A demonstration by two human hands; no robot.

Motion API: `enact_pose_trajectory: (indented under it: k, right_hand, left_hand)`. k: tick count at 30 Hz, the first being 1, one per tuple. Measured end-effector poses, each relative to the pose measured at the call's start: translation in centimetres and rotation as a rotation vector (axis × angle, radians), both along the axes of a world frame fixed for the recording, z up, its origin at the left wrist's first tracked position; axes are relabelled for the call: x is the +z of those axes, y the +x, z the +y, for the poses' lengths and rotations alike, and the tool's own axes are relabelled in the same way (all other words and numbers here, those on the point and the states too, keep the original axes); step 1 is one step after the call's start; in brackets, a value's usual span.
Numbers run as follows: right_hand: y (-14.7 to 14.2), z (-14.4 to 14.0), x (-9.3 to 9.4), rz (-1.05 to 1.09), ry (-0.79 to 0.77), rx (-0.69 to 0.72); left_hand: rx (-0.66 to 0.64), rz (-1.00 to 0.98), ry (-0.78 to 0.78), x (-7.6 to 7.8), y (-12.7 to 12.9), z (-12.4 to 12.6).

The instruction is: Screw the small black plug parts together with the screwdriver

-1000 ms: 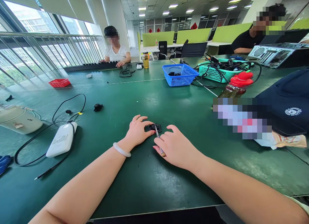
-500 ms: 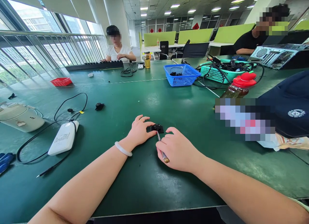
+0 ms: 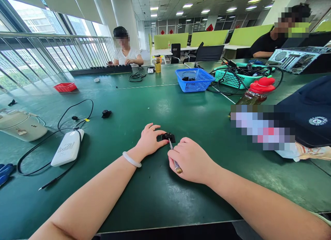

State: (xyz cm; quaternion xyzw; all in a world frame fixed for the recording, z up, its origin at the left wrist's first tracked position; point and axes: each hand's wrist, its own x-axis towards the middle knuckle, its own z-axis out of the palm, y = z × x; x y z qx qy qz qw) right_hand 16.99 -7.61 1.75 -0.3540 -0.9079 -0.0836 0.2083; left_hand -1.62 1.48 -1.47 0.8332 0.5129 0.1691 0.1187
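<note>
Head view: the left hand [image 3: 149, 141] pins a small black plastic component [image 3: 168, 137] to the green bench [image 3: 181, 109], its grip pinching the part's left edge. The right hand [image 3: 190, 160], grip clenched around a slim metal screwdriver [image 3: 174, 160], sets the tip on the component.

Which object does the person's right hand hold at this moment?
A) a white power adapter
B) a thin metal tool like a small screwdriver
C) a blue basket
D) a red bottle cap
B: the right hand grips a thin metal tool whose tip rests on the small black part that the left hand steadies.
</note>
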Motion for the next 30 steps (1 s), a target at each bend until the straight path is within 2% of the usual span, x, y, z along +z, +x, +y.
enact_pose_trajectory:
  k: [9, 18, 22, 24, 27, 30]
  right_hand:
    - [0.2, 0.2, 0.7, 0.191, -0.181, -0.092]
    - [-2.9, -1.7, -0.8, -0.132, -0.162, -0.172]
    - [-2.9, -1.7, -0.7, -0.072, -0.213, -0.198]
    - [-2.3, -1.1, -0.5, -0.021, -0.17, -0.224]
    - [-1.4, -0.2, -0.3, 0.013, 0.004, -0.294]
    - [-0.9, 0.0, -0.1, 0.083, 0.085, -0.249]
  left_hand:
    - [-0.004, 0.014, -0.016, 0.3, 0.1, -0.1]
    - [0.009, 0.07, -0.051, 0.8, 0.4, -0.2]
    - [0.009, 0.066, -0.036, 0.9, 0.5, -0.3]
    - [0.001, 0.061, -0.03, 0.9, 0.5, -0.4]
    - [-0.013, 0.071, -0.021, 0.9, 0.5, -0.6]
    - [-0.011, 0.082, 0.0, 0.8, 0.4, -0.6]
